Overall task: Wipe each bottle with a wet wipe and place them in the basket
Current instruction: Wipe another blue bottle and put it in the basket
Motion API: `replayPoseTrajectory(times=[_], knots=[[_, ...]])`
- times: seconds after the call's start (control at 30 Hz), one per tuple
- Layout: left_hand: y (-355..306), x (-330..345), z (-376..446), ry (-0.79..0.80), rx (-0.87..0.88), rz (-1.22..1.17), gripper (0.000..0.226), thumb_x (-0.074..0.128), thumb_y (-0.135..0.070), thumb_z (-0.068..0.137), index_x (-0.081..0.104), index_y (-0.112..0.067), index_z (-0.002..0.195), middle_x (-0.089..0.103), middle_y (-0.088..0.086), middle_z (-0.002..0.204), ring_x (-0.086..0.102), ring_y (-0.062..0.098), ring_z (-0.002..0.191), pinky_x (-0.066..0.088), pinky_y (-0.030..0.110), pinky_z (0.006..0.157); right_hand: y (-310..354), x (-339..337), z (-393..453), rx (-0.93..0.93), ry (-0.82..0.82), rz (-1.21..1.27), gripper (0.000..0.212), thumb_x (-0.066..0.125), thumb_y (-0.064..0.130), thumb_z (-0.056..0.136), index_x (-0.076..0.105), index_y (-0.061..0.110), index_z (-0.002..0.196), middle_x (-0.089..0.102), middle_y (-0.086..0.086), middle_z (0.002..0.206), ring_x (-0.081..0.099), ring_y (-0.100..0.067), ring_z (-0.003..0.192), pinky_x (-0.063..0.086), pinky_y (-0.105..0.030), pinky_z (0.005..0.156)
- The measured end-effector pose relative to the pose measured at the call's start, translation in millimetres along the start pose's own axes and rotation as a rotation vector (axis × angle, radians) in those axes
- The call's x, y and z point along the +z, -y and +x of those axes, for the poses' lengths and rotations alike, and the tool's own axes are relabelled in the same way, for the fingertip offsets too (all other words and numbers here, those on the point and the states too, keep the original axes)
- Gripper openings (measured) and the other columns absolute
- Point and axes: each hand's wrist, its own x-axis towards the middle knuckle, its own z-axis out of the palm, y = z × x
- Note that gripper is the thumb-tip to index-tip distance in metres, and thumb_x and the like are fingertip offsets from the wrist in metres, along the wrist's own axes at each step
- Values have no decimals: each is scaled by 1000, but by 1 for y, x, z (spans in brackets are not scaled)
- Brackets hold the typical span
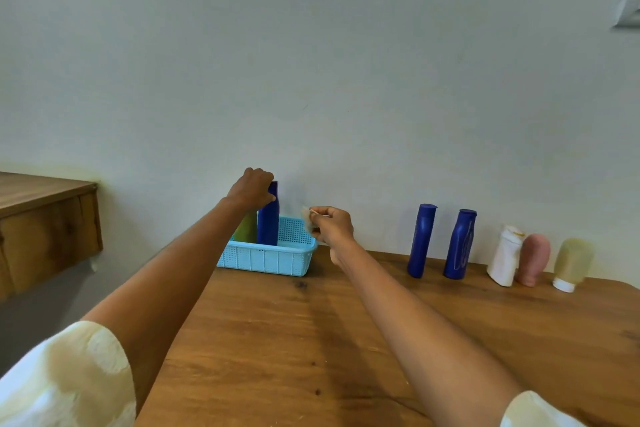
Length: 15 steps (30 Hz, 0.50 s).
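Note:
A light blue perforated basket (266, 258) stands at the table's far left corner against the wall. Upright inside it is a dark blue bottle (268, 224), and my left hand (252, 189) grips its top. A green bottle (246, 228) stands in the basket just left of it, partly hidden by my left arm. My right hand (330, 224) hovers beside the basket's right end, pinching a small crumpled wet wipe (306, 218). Along the wall to the right stand two more dark blue bottles (421, 241) (460, 244), a white bottle (505, 255), a pink bottle (533, 258) and a beige tube (571, 263).
The wooden table (346, 340) runs from the wall toward me. A second wooden piece of furniture (45, 229) sits to the left, across a gap. A plain wall rises directly behind the bottles.

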Motion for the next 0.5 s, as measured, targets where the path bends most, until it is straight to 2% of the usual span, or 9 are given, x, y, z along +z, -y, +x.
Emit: replayPoseTrajectory(times=[0.07, 0.17, 0.23, 0.3, 0.37, 0.43, 0.5], knots=[[-8, -4, -4, -50, -1, -17, 41, 60, -20, 90, 51, 1, 124, 50, 18, 128, 41, 32, 121, 41, 41, 94, 4, -5, -5, -10, -4, 36, 10, 65, 20, 88, 64, 14, 96, 65, -2, 91, 61, -10, 77, 56, -27, 80], [-33, -7, -15, -261, 53, -96, 45, 60, -17, 90, 49, -4, 132, 49, 16, 133, 42, 33, 123, 41, 43, 96, 8, -18, -9, -64, -60, 61, 11, 62, 20, 90, 65, 17, 100, 66, -1, 96, 62, -12, 86, 55, -29, 85], [-62, -2, -26, -421, 130, -203, 40, 58, -13, 91, 51, -6, 130, 52, 16, 130, 45, 33, 119, 43, 43, 92, 12, -35, -12, -141, -142, 93, 12, 57, 19, 93, 65, 17, 102, 66, 0, 102, 62, -12, 91, 54, -27, 85], [-94, 9, -36, -476, 162, -353, 35, 57, -10, 91, 53, -7, 125, 55, 15, 123, 48, 31, 115, 44, 41, 88, 17, -55, -13, -230, -247, 99, 14, 55, 19, 94, 64, 15, 104, 65, 0, 103, 63, -13, 93, 52, -22, 80], [-129, 26, -41, -423, 139, -521, 33, 58, -11, 90, 53, -8, 123, 57, 12, 118, 50, 27, 110, 45, 37, 86, 23, -77, -13, -310, -349, 74, 15, 54, 19, 94, 65, 15, 103, 66, 0, 103, 63, -14, 95, 52, -22, 79], [-162, 41, -40, -296, 69, -701, 36, 61, -14, 88, 51, -9, 123, 58, 10, 118, 55, 25, 106, 46, 33, 86, 30, -98, -11, -370, -399, 79, 13, 54, 16, 94, 66, 14, 100, 67, 0, 99, 64, -15, 94, 54, -24, 78], [-192, 54, -37, -126, 24, -840, 47, 65, -18, 87, 47, -8, 129, 58, 11, 123, 56, 25, 108, 44, 30, 87, 36, -122, -8, -400, -424, 80, 13, 54, 14, 93, 66, 13, 99, 65, 2, 97, 63, -13, 90, 54, -15, 70]])
